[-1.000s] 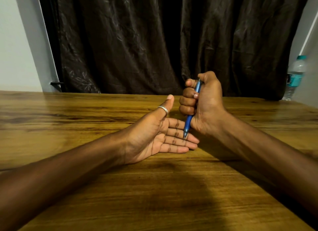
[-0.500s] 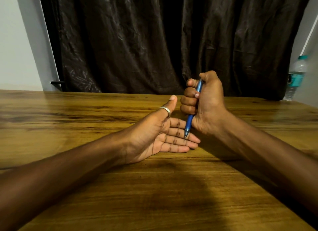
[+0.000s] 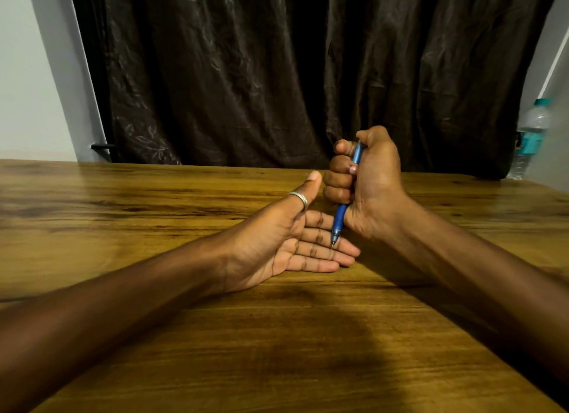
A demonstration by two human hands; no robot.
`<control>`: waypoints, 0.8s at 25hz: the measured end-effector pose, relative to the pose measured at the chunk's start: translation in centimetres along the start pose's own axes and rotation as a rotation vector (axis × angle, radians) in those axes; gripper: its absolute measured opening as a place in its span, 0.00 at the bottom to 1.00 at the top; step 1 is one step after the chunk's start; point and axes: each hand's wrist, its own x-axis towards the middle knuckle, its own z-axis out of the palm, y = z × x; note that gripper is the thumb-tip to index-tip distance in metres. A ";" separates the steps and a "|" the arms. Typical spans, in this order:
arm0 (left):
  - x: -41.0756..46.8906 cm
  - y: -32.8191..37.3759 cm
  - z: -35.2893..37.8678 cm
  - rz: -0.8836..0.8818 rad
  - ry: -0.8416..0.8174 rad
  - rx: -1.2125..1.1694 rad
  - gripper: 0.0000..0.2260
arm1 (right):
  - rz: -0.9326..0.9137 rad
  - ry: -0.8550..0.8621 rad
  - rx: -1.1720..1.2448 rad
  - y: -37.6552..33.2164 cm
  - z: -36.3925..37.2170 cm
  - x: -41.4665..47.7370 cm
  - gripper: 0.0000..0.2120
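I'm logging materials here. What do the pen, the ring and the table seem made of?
The pen: likely plastic, smooth blue barrel. The ring: probably metal, silvery with a glint. The table: wood or wood-look veneer, glossy with grain streaks.

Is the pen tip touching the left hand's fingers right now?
Cannot tell. In the head view the pen tip overlaps the fingers of the left hand, but neither contact nor gap shows plainly.
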 end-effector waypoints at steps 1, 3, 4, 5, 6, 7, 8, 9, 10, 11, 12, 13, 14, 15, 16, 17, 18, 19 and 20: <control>0.0 0.0 0.0 -0.001 -0.003 0.004 0.39 | -0.001 -0.001 0.000 0.0 0.0 0.0 0.18; 0.0 0.0 0.0 -0.001 -0.005 0.005 0.39 | 0.002 -0.001 0.007 0.0 0.0 0.0 0.18; 0.1 -0.1 0.0 -0.001 -0.005 0.002 0.40 | 0.003 0.001 0.009 0.0 0.0 0.0 0.18; 0.1 -0.1 0.0 -0.001 -0.005 0.001 0.40 | 0.004 0.001 0.010 0.0 0.0 0.1 0.18; 0.1 -0.1 0.0 -0.001 -0.007 0.003 0.39 | 0.004 0.002 0.011 0.1 0.0 0.1 0.17; 0.1 -0.1 -0.1 -0.001 -0.011 0.007 0.39 | 0.004 0.002 0.011 0.1 0.0 0.1 0.17; 0.1 -0.1 -0.1 -0.001 -0.015 0.011 0.39 | 0.004 0.002 0.012 0.1 -0.1 0.2 0.17; 0.0 -0.1 0.0 0.000 -0.020 0.015 0.39 | 0.004 0.002 0.015 0.1 -0.1 0.2 0.17; 0.0 -0.1 0.0 0.002 -0.022 0.018 0.39 | 0.004 0.002 0.018 0.0 -0.1 0.2 0.18; 0.0 -0.1 -0.1 0.004 -0.023 0.021 0.38 | 0.004 0.004 0.019 0.0 -0.1 0.2 0.18; 0.0 -0.1 -0.1 0.006 -0.026 0.026 0.38 | 0.003 0.005 0.019 0.0 -0.1 0.2 0.18; 0.0 -0.1 -0.1 0.007 -0.029 0.032 0.38 | 0.001 0.006 0.018 0.0 -0.1 0.2 0.17; 0.0 -0.1 0.0 0.008 -0.029 0.037 0.37 | 0.001 0.006 0.019 -0.1 -0.1 0.2 0.17; 0.0 -0.1 0.1 0.012 -0.026 0.043 0.36 | 0.002 0.005 0.023 -0.1 -0.1 0.2 0.17; 0.0 -0.1 0.2 0.022 -0.022 0.052 0.33 | 0.005 0.003 0.028 -0.1 -0.1 0.2 0.18; 0.0 -0.2 0.3 0.038 -0.022 0.062 0.29 | 0.007 0.001 0.032 -0.2 -0.1 0.2 0.18; -0.1 -0.3 0.3 0.055 -0.027 0.081 0.25 | 0.009 0.002 0.030 -0.2 -0.1 0.2 0.18; -0.1 -0.4 0.3 0.067 -0.042 0.105 0.22 | 0.009 0.006 0.023 -0.3 -0.1 0.2 0.17; -0.2 -0.5 0.2 0.075 -0.063 0.131 0.22 | 0.010 0.014 0.013 -0.3 -0.1 0.2 0.17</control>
